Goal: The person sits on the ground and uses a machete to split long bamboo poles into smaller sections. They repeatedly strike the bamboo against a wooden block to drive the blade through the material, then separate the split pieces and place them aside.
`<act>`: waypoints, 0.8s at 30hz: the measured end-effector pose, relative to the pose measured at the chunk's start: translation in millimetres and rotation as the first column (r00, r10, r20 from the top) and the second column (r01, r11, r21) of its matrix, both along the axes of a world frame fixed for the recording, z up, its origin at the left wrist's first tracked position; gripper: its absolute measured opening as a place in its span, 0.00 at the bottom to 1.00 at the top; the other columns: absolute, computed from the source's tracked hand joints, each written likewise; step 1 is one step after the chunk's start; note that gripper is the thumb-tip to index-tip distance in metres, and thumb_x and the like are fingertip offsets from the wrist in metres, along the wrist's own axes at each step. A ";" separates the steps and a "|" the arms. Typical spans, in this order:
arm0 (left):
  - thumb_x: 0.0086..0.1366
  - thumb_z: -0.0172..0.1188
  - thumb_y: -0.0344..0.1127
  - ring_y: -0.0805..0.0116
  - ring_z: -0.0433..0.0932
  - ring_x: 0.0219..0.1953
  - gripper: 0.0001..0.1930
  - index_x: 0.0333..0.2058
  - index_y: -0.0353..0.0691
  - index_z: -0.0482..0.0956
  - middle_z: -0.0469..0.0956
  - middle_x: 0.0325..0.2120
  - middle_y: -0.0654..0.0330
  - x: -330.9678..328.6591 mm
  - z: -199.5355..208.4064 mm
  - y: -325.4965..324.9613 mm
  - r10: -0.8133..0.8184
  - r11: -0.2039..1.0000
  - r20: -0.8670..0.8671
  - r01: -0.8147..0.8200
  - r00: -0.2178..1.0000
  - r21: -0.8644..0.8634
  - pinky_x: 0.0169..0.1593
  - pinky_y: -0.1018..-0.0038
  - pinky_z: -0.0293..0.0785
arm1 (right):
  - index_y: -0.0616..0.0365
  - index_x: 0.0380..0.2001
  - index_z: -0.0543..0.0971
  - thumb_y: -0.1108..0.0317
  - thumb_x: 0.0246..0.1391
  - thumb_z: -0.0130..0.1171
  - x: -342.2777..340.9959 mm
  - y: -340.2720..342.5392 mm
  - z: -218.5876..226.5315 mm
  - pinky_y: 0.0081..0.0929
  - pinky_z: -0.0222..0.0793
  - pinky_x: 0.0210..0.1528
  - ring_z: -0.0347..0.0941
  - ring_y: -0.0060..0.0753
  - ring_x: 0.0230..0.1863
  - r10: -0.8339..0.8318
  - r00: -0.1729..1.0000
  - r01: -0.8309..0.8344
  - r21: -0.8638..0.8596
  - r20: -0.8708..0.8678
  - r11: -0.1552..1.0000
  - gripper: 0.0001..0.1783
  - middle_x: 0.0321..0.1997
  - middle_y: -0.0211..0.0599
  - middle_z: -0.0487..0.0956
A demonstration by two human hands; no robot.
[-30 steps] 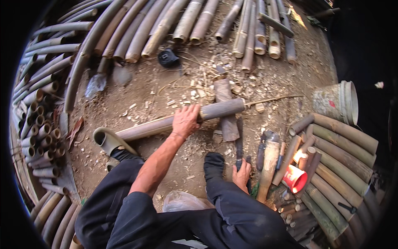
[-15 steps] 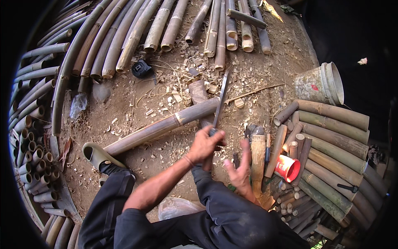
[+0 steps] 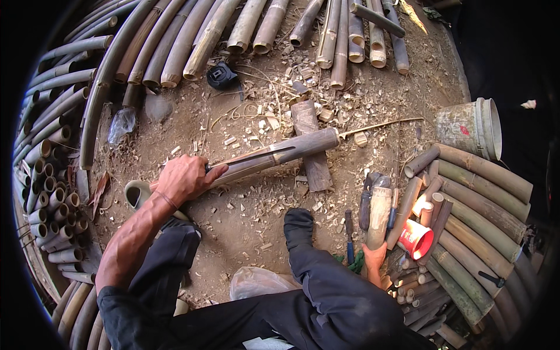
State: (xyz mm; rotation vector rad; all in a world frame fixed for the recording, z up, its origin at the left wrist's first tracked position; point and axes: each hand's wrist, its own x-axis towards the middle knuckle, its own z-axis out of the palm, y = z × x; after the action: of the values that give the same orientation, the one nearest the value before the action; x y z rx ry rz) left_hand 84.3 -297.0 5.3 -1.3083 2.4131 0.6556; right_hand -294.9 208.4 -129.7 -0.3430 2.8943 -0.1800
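Note:
A long bamboo pole (image 3: 236, 170) lies slantwise, its right end resting across a short dark log (image 3: 311, 140). My left hand (image 3: 185, 178) is closed over the pole's left part and grips the handle of a long knife. The knife's dark blade (image 3: 256, 156) lies along the top of the pole, pointing right. At the right, my right hand (image 3: 375, 261) is wrapped round the lower end of a pale, thick wooden club (image 3: 380, 213), which stands among tools by the bamboo stack. Part of that hand's fingers is hidden.
Bamboo poles (image 3: 204, 44) line the far side and left; cut bamboo lengths (image 3: 481, 216) are stacked right. A red cup (image 3: 415, 239), a dirty bucket (image 3: 466, 125), a black tape measure (image 3: 221, 76), a blue-handled tool (image 3: 350, 242) and a plastic bag (image 3: 259, 283) lie around among wood chips.
My left hand has moved left with the knife, from holding it raised near the log to laying it along the pole. My right hand, open before, has closed on the wooden club.

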 end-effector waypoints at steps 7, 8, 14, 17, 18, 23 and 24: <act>0.65 0.51 0.65 0.45 0.80 0.23 0.34 0.20 0.36 0.81 0.77 0.16 0.44 -8.4 -9.7 1.1 -0.003 0.999 -0.041 0.001 0.999 -0.036 0.31 0.56 0.76 | 0.66 0.54 0.70 0.59 0.38 0.76 35.3 -59.1 94.4 0.39 0.69 0.54 0.76 0.43 0.50 0.111 0.945 -0.016 -0.295 0.309 0.956 0.41 0.50 0.49 0.78; 0.65 0.51 0.65 0.45 0.80 0.23 0.34 0.20 0.36 0.81 0.77 0.16 0.44 -8.5 -9.2 0.7 -0.003 0.999 -0.043 0.001 0.999 -0.038 0.31 0.56 0.76 | 0.66 0.55 0.69 0.60 0.40 0.75 35.4 -60.7 97.1 0.38 0.70 0.53 0.76 0.42 0.49 0.151 0.926 -0.014 -0.369 0.347 0.929 0.40 0.50 0.48 0.78; 0.65 0.51 0.64 0.45 0.80 0.25 0.33 0.23 0.36 0.81 0.76 0.16 0.44 -5.3 -8.4 -1.6 -0.005 1.000 -0.014 0.004 1.000 -0.010 0.32 0.55 0.75 | 0.66 0.62 0.58 0.65 0.46 0.71 51.6 -134.1 138.3 0.35 0.76 0.50 0.78 0.39 0.46 0.374 0.758 0.175 -0.719 0.535 0.673 0.44 0.50 0.47 0.74; 0.65 0.51 0.64 0.45 0.79 0.24 0.33 0.22 0.36 0.81 0.76 0.16 0.44 -10.9 -12.7 -4.3 -0.034 0.999 -0.007 0.034 0.999 -0.006 0.31 0.55 0.75 | 0.65 0.64 0.53 0.64 0.47 0.70 53.3 -171.7 144.8 0.34 0.77 0.50 0.78 0.38 0.45 0.504 0.705 0.136 -0.793 0.498 0.594 0.47 0.51 0.47 0.73; 0.65 0.51 0.64 0.45 0.80 0.24 0.33 0.22 0.36 0.80 0.76 0.16 0.44 -10.8 -11.1 -4.0 -0.041 0.999 0.007 0.042 0.999 -0.011 0.31 0.55 0.75 | 0.66 0.65 0.52 0.63 0.47 0.70 59.3 -188.3 141.7 0.34 0.76 0.51 0.77 0.37 0.46 0.534 0.708 0.099 -0.814 0.463 0.573 0.49 0.51 0.47 0.72; 0.65 0.50 0.65 0.44 0.80 0.24 0.34 0.21 0.35 0.82 0.77 0.17 0.43 -19.9 0.3 -8.1 -0.068 0.998 0.061 0.067 0.996 0.016 0.31 0.55 0.75 | 0.67 0.63 0.57 0.59 0.42 0.73 68.2 -253.1 138.4 0.38 0.71 0.56 0.75 0.49 0.51 0.660 0.698 -0.507 -0.459 0.278 0.730 0.51 0.51 0.51 0.75; 0.65 0.51 0.64 0.44 0.80 0.24 0.34 0.22 0.35 0.82 0.76 0.16 0.43 -18.3 2.6 -7.0 -0.058 0.998 0.100 0.055 0.993 0.035 0.31 0.54 0.75 | 0.67 0.63 0.57 0.59 0.42 0.73 63.3 -259.9 139.0 0.37 0.71 0.56 0.75 0.49 0.50 0.677 0.677 -0.496 -0.501 0.288 0.709 0.50 0.51 0.52 0.75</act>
State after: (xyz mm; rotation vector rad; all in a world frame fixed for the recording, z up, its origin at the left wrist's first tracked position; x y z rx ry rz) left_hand 65.9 -304.0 7.9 -1.2253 2.3399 0.5960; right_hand -231.5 -51.5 9.4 -1.1398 2.1124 -0.6225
